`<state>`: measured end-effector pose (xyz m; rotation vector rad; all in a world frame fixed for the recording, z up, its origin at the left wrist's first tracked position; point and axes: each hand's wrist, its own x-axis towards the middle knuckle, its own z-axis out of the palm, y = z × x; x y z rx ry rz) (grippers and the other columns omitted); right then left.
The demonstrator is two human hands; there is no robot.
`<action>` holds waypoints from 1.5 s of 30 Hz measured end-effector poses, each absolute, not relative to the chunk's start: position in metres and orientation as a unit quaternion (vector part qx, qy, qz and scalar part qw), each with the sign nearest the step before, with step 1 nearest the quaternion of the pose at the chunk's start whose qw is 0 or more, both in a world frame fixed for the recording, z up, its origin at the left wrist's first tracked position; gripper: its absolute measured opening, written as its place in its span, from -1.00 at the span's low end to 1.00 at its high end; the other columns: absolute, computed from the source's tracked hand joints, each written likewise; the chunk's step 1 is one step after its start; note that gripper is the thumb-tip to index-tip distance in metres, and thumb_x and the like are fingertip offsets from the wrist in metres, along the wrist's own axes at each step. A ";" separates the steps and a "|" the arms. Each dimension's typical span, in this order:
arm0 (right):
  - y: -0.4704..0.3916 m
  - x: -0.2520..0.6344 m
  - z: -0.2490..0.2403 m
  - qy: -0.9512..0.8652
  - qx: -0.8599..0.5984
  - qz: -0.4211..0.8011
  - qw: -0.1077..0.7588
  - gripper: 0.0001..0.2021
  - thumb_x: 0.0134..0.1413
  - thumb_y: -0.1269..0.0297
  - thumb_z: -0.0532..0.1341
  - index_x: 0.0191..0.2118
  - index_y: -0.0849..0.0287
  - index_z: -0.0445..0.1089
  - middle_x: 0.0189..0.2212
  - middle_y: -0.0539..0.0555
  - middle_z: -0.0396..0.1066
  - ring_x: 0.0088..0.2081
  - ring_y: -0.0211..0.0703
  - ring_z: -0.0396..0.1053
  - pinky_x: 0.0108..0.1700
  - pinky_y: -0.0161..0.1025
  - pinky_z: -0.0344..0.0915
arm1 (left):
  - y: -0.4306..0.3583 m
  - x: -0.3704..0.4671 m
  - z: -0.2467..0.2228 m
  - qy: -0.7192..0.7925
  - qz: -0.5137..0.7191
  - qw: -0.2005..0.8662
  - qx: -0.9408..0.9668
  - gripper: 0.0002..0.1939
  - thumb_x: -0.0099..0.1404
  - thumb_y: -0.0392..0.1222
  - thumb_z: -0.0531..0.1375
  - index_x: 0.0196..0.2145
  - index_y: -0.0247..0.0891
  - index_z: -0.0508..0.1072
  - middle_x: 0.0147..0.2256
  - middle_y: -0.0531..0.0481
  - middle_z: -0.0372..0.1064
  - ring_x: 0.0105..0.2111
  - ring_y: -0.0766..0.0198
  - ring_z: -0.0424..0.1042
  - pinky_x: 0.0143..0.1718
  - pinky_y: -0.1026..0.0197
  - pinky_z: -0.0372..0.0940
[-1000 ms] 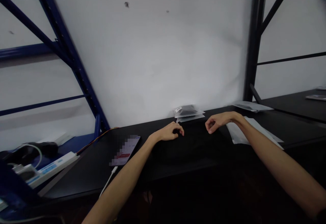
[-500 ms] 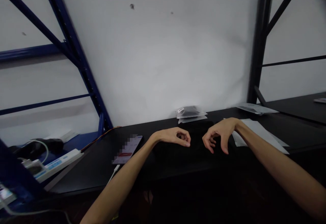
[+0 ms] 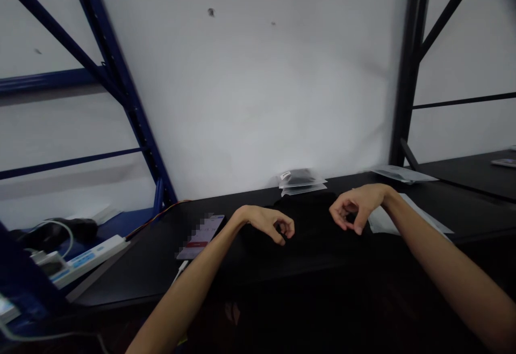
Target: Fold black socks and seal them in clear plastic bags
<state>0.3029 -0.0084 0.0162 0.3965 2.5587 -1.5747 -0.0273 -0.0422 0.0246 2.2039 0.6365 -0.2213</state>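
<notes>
A black cloth [image 3: 308, 214] lies on the black table between my hands, its outline hard to make out against the dark surface. My left hand [image 3: 274, 225] is at the cloth's left side, fingers curled and the thumb a little apart from them. At the right side, my right hand [image 3: 355, 209] has its thumb and fingers drawn together on what looks like the dark fabric. White sheets [image 3: 385, 219] lie partly beneath my right wrist.
Clear packets [image 3: 302, 178] rest by the wall behind the cloth, and another flat packet [image 3: 403, 173] is at the back right. Left of my left forearm lies a phone [image 3: 201, 238] with a cable. A power strip [image 3: 94, 254] sits farther left, near the blue rack [image 3: 139, 123].
My left hand has shifted slightly left and down, and its thumb has parted from the fingers. My right hand has moved right and its fingers have closed. More cloth shows at the back.
</notes>
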 end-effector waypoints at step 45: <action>-0.001 0.342 0.023 0.852 0.376 -0.333 -0.147 -0.60 0.11 -0.25 0.23 -0.23 -0.03 0.55 -0.24 0.09 0.48 -0.02 0.13 0.37 0.05 -0.04 0.32 | -0.006 -0.047 0.008 0.320 0.187 0.328 0.869 -0.49 0.40 -0.17 0.02 0.25 -0.01 0.42 0.35 0.09 0.21 0.37 0.08 0.12 0.42 -0.03 -0.12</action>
